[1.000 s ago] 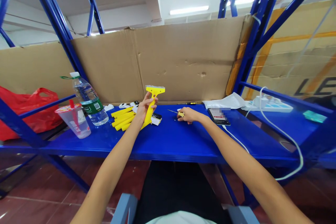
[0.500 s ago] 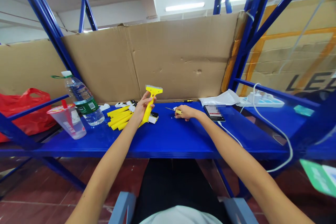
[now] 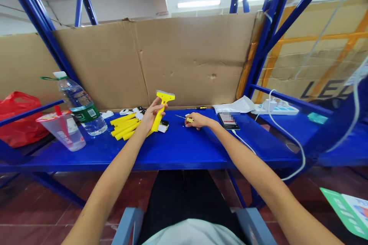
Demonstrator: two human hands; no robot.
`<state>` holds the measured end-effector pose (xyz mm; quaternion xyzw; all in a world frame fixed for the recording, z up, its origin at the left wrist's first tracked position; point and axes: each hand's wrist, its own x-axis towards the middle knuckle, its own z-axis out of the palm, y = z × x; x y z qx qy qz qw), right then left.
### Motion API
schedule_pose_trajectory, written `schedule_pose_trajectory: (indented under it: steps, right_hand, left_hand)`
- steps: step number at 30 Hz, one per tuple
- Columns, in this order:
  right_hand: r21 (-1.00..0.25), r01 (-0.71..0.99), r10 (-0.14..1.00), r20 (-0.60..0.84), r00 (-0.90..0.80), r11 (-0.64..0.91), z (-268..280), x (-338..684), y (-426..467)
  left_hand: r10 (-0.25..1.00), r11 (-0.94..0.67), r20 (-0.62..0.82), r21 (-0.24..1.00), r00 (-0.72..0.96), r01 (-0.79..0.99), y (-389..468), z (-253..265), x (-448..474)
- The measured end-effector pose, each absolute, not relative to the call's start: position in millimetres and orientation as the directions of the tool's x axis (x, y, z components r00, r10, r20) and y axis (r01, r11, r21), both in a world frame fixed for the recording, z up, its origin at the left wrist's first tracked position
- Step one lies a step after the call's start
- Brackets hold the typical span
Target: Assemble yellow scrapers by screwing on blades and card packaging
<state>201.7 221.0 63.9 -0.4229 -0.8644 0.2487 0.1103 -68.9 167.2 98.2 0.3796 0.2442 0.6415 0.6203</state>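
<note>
My left hand (image 3: 153,116) is closed around the handle of a yellow scraper (image 3: 158,116), its wide head tilted up above the blue shelf. In my right hand (image 3: 197,120) is a small screwdriver (image 3: 189,120) with a yellow handle, its thin shaft pointing left toward the scraper. The right hand is low over the shelf, and small bits lie near its fingers. Several more yellow scrapers (image 3: 125,125) lie in a pile left of my left hand, their handles toward me. A second screwdriver (image 3: 201,108) with a black and yellow handle lies by the cardboard.
A water bottle (image 3: 83,107) and a plastic cup (image 3: 64,130) stand left, beside a red bag (image 3: 21,118). On the right are a phone (image 3: 229,121) with a cable, a white plastic bag (image 3: 234,105) and a power strip (image 3: 283,110). A cardboard sheet (image 3: 184,61) walls the back.
The whole view has shifted slightly, moving everything a little left. Both hands keep their grip on the scraper and the screwdriver, with almost no change of pose.
</note>
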Motion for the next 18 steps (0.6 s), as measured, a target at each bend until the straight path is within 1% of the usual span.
schedule_pose_trajectory:
  steps: [5, 8, 11, 14, 16, 18]
  right_hand:
    - [-0.509, 0.693, 0.801, -0.011, -0.598, 0.511, 62.1, 198.5, 219.3]
    - [-0.508, 0.71, 0.836, 0.036, -0.547, 0.487, 68.8, 197.6, 216.0]
    - [-0.506, 0.724, 0.875, 0.163, -0.455, 0.47, 82.1, 202.0, 215.3]
    - [-0.501, 0.729, 0.879, 0.354, -0.318, 0.466, 94.9, 213.5, 213.3]
    - [-0.548, 0.691, 0.857, 0.471, -0.211, 0.471, 99.8, 223.1, 204.2]
    - [-0.644, 0.605, 0.853, 0.507, -0.12, 0.468, 101.8, 231.9, 185.1]
  left_hand:
    - [0.975, -0.117, 0.204, 0.8, 0.085, -0.588, 166.9, 96.9, -67.2]
    - [0.977, -0.108, 0.193, 0.809, 0.087, -0.578, 167.5, 93.3, -59.8]
    - [0.983, -0.086, 0.161, 0.833, 0.09, -0.547, 168.8, 87.4, -47.1]
    - [0.985, -0.061, 0.137, 0.849, 0.108, -0.525, 167.7, 83.9, -34.1]
    - [0.984, -0.054, 0.138, 0.836, 0.114, -0.546, 162.4, 85.0, -26.4]
    - [0.982, -0.055, 0.152, 0.804, 0.114, -0.593, 151.1, 87.7, -18.0]
